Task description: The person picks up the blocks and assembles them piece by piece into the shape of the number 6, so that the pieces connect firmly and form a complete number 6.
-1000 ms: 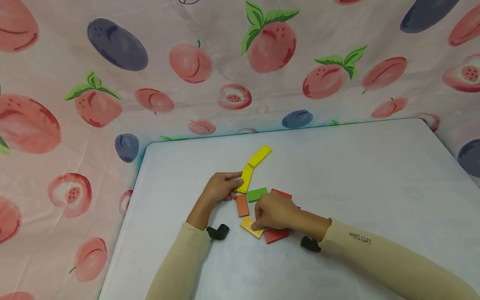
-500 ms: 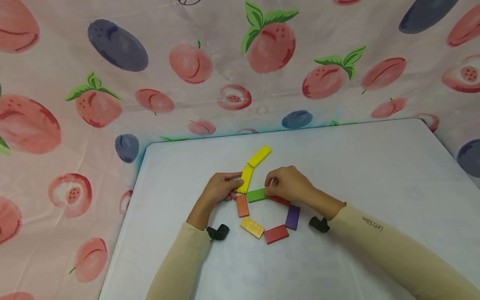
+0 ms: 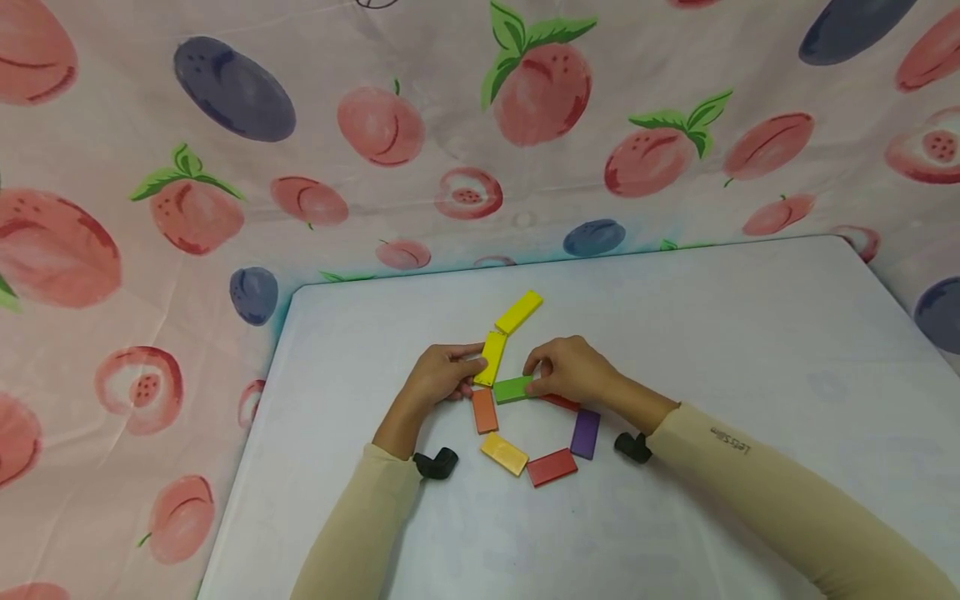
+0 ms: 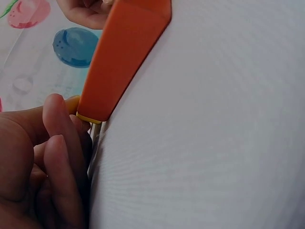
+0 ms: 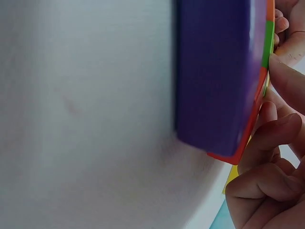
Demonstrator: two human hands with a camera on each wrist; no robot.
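Since 0.5 s ago, right hand (image 3: 573, 372) has slid slightly toward 9 o'clock along the green tile (image 3: 513, 389); fingers now pinch its right end. A sec ago it was down at the yellow tile (image 3: 504, 454), so work has moved to the ring's top. Green tile lies flat at table (image 3: 750, 333) centre, long axis approx 8–2 o'clock. Left hand (image 3: 442, 375) pinches upper yellow tile (image 3: 492, 358), unmoved.

Left hand (image 3: 442, 377) pinches a yellow block (image 3: 491, 359) on the white table (image 3: 750, 333). Right hand (image 3: 566, 371) grips the green block (image 3: 512, 389). Orange (image 3: 484, 411), yellow (image 3: 504, 454), red (image 3: 551, 467) and purple (image 3: 585, 434) blocks lie nearer, forming a ring.
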